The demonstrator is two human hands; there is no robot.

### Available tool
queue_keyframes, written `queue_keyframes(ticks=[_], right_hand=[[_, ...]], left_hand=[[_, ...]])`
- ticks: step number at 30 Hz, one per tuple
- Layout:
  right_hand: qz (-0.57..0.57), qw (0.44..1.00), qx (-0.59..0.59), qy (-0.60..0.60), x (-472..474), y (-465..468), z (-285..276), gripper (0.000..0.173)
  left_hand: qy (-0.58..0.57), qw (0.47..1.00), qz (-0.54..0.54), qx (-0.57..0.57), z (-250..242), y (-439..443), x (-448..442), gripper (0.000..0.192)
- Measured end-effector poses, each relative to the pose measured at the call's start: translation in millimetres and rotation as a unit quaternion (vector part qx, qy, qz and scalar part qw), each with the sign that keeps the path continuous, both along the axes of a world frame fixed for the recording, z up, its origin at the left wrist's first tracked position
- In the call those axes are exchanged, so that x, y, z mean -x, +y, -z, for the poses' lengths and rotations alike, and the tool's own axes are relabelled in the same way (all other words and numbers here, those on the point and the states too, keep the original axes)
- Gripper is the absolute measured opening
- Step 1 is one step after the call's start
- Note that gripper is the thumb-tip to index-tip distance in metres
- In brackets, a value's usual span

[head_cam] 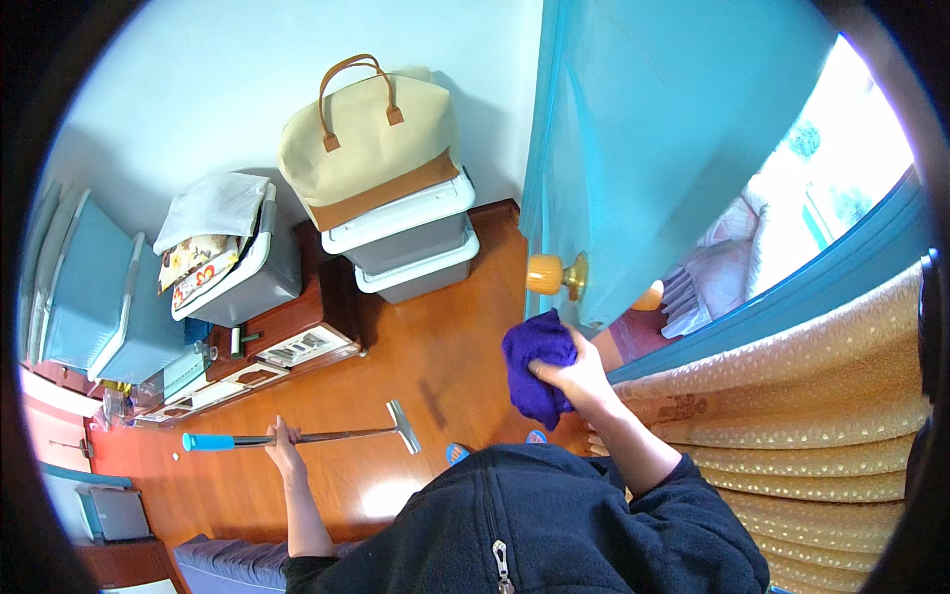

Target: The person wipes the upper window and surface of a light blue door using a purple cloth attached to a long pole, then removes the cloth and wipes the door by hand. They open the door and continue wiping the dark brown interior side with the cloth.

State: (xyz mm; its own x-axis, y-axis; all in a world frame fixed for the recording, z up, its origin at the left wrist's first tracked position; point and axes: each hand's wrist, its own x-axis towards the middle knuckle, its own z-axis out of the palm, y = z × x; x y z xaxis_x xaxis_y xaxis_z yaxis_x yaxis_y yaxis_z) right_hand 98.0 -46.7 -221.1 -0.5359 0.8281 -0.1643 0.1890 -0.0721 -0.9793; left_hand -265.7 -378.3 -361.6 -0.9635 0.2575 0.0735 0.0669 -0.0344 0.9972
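My left hand (284, 442) is closed round the dark pole of a squeegee-like tool (341, 436) at the lower left; its light blue grip points left and its metal crosspiece lies to the right. At the middle right, my right hand (579, 375) holds a bunched purple cloth (540, 369). The cloth is just below the round wooden knob (545, 275) of a light blue door (653, 148). The door stands ajar, with part of a second knob showing on its other side.
A beige bag (371, 141) rests on stacked lidded bins (419, 271) by the wall. Left of them, a low wooden cabinet (297, 327) bears more bins. A patterned gold curtain (801, 416) hangs at the right. Blue slippers (457, 453) show on the wooden floor (415, 349).
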Motion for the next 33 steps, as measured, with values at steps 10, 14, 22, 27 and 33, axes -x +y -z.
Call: queue_keyframes(ticks=[10,14,22,27,33], right_hand=[[-0.127,0.902,-0.395,-0.117,48.2,-8.2,-20.2,0.071],[-0.168,0.852,-0.440,-0.227,87.1,-11.9,-28.4,0.075],[-0.230,0.888,-0.390,-0.080,125.5,3.1,-15.8,0.074],[-0.232,0.939,0.186,0.173,110.3,25.8,9.5,0.057],[-0.143,0.882,0.372,0.250,63.1,63.1,19.9,0.036]], left_hand=[[-0.004,1.000,0.008,0.012,-8.7,0.5,11.0,0.039],[-0.001,1.000,0.015,0.019,-17.8,5.6,11.7,0.039],[0.011,1.000,0.020,0.014,-41.3,35.7,-2.9,0.029],[0.032,0.996,0.084,0.011,-66.7,76.3,-3.6,0.021],[0.089,0.991,0.095,-0.026,-112.5,146.9,-7.3,0.030]])
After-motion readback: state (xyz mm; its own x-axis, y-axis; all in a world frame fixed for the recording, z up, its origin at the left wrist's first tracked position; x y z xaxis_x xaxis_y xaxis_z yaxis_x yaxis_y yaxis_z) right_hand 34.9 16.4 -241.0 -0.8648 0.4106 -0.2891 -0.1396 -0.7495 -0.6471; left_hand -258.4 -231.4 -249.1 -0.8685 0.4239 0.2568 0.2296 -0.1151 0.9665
